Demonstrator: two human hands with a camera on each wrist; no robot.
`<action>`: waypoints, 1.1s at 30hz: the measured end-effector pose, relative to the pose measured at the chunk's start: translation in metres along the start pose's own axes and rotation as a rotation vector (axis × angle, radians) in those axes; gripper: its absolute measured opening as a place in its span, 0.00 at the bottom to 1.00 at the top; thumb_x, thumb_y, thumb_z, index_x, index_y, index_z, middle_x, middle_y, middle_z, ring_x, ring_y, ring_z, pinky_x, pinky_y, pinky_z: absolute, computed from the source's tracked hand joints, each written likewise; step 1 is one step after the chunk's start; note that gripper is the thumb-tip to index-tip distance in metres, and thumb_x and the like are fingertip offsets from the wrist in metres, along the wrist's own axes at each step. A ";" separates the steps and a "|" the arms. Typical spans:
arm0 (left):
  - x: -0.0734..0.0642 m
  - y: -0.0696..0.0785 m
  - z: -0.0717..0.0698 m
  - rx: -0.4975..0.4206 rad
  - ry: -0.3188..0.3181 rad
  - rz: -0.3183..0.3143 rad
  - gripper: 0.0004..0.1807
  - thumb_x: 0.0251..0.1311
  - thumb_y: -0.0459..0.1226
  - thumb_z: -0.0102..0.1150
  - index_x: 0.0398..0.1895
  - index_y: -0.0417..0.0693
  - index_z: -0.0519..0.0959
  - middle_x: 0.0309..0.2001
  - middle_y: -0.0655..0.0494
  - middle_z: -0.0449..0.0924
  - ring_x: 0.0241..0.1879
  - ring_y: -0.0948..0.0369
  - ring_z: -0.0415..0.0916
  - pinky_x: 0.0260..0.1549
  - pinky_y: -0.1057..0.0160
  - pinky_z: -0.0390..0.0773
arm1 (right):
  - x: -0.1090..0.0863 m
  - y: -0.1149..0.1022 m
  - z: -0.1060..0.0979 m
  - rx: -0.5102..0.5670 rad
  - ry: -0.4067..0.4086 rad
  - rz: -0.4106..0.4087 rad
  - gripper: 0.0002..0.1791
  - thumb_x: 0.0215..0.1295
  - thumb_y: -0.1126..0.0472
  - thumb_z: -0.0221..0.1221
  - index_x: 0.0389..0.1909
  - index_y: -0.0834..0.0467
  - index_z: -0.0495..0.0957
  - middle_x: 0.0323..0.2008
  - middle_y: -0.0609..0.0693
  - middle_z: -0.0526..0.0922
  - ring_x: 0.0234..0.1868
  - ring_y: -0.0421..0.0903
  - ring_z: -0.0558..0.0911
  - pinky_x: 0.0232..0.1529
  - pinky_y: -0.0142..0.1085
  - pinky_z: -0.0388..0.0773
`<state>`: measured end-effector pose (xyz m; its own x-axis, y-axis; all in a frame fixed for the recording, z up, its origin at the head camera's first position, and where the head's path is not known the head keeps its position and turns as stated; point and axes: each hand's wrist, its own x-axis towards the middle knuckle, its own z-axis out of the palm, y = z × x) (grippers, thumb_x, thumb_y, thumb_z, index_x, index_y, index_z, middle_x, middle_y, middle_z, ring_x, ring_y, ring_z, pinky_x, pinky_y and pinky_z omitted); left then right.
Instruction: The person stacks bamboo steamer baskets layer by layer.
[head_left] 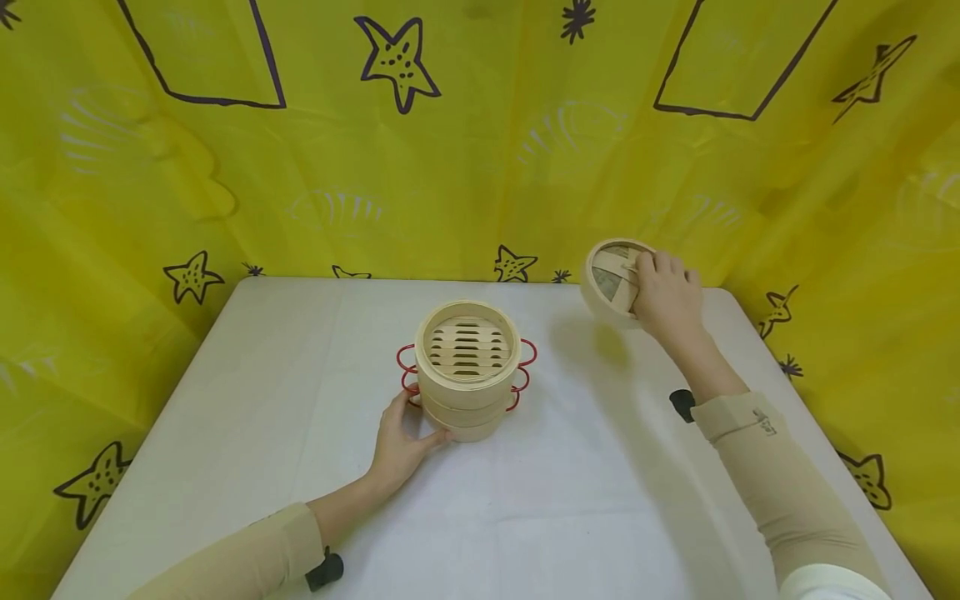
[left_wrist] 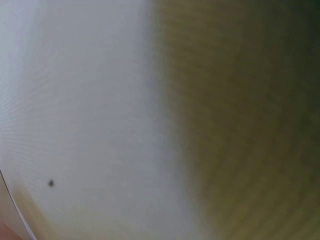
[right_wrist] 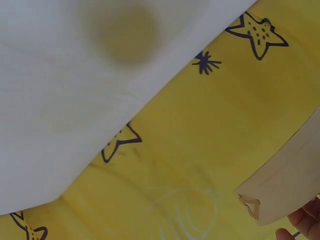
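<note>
A stacked bamboo steamer (head_left: pixel 465 400) with red wire handles (head_left: pixel 536 352) stands on the white table, its slatted upper tier uncovered. My left hand (head_left: pixel 397 450) holds the lower left side of the stack, thumb at the front and fingers by the left handles. Up and to the right, my right hand (head_left: pixel 670 300) grips a round bamboo lid (head_left: pixel 615 263) at its right side. The lid is tilted and held above the table. In the right wrist view, part of the lid's wall (right_wrist: pixel 280 190) shows with fingertips (right_wrist: pixel 300 220) against it. The left wrist view is mostly blurred.
The white table (head_left: pixel 315 350) meets a yellow curtain (head_left: pixel 465 167) with starfish drawings at the back and sides. The lid's shadow falls on the tabletop right of the steamer. Small black devices (head_left: pixel 325 571) are by both wrists.
</note>
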<state>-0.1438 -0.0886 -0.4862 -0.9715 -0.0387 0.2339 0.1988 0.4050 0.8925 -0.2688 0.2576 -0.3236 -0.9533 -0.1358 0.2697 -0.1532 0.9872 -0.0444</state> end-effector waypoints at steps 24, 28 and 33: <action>0.000 0.000 -0.001 -0.008 0.000 -0.006 0.45 0.33 0.36 0.76 0.60 0.39 0.64 0.54 0.47 0.69 0.54 0.50 0.61 0.58 0.48 0.56 | -0.006 -0.076 -0.038 0.023 0.111 -0.230 0.09 0.66 0.69 0.41 0.45 0.64 0.65 0.42 0.59 0.66 0.44 0.59 0.65 0.46 0.53 0.61; 0.000 -0.001 0.000 0.000 0.011 0.006 0.44 0.33 0.36 0.76 0.59 0.39 0.65 0.54 0.47 0.70 0.53 0.50 0.62 0.57 0.47 0.57 | -0.007 -0.089 -0.039 0.015 0.149 -0.273 0.09 0.67 0.66 0.40 0.44 0.63 0.66 0.41 0.59 0.67 0.43 0.59 0.67 0.45 0.52 0.63; 0.000 -0.001 0.000 0.007 0.003 -0.001 0.44 0.34 0.37 0.76 0.60 0.39 0.64 0.54 0.47 0.69 0.54 0.50 0.62 0.58 0.48 0.57 | -0.010 -0.104 -0.039 0.013 0.177 -0.317 0.09 0.68 0.66 0.40 0.43 0.63 0.67 0.40 0.58 0.68 0.42 0.58 0.68 0.42 0.51 0.65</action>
<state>-0.1441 -0.0893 -0.4870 -0.9712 -0.0416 0.2346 0.1973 0.4117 0.8897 -0.2336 0.1593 -0.2844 -0.7979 -0.4176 0.4347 -0.4386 0.8969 0.0567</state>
